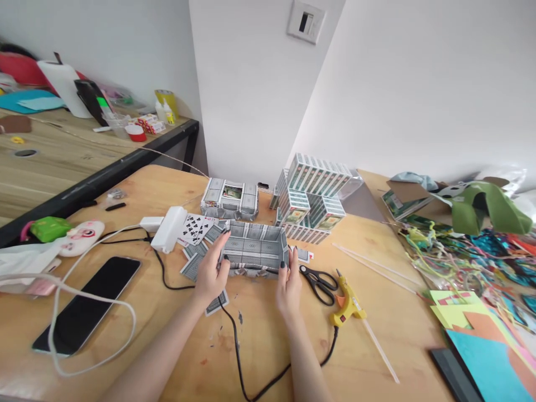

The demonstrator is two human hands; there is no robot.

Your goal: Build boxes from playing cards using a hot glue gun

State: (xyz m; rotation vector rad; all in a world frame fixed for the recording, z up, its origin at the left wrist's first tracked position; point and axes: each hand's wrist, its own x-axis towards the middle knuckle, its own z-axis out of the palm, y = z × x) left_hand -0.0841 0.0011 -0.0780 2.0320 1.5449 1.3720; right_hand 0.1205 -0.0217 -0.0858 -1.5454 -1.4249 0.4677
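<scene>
Tray [253, 252], pinched at both ends between thumb and fingers: left hand [211, 273], eight o'clock; right hand [288, 287], four o'clock; scissors [315, 278] just beyond.

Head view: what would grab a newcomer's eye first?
Probably the open grey-patterned box near the middle, held at its ends by the left hand and right hand. Next, the stack of small boxes behind it to the right, then the yellow glue gun right of the right hand.

Bare left forearm [167, 341] at half past seven, bare right forearm [305, 353] near half past five, dark-polished nails [226, 257] on left hand [213, 273] and right hand [288, 287]
</scene>
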